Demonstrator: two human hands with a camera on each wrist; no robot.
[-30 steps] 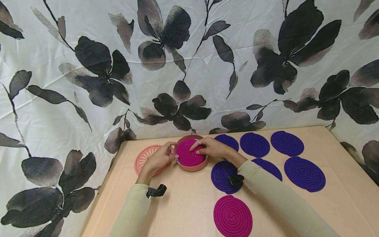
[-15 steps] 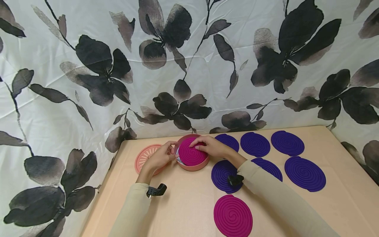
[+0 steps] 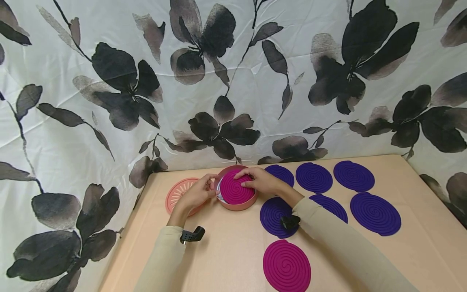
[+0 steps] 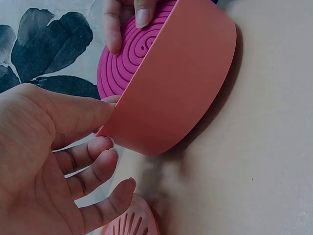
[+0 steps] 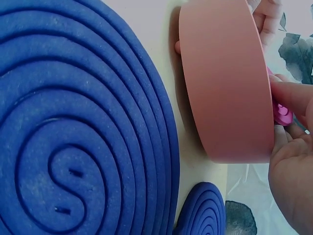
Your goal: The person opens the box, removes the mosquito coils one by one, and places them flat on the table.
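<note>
A pink mosquito coil (image 3: 233, 192) sits in the mouth of a round salmon-coloured holder (image 3: 238, 207), which has a plain, smooth side wall (image 4: 181, 73). My left hand (image 3: 197, 194) pinches the holder's left rim between thumb and fingers. From the right, my right hand (image 3: 260, 181) pinches the coil near its upper right edge, its thumb and a fingertip on the spiral in the left wrist view. A pale strip of the inside shows along the coil's left edge. Left of the holder lies a slotted salmon lid (image 3: 177, 194), partly hidden behind the left hand.
Several blue coils (image 3: 314, 178) lie in two rows on the right of the table (image 3: 219, 251), some partly covered by the right arm. Another pink coil (image 3: 286, 265) lies near the front. A floral cloth (image 3: 233, 81) hangs behind the table.
The pink coil has shifted slightly to the right inside the holder, uncovering more of the pale inside at the left. The left hand stays at the rim.
</note>
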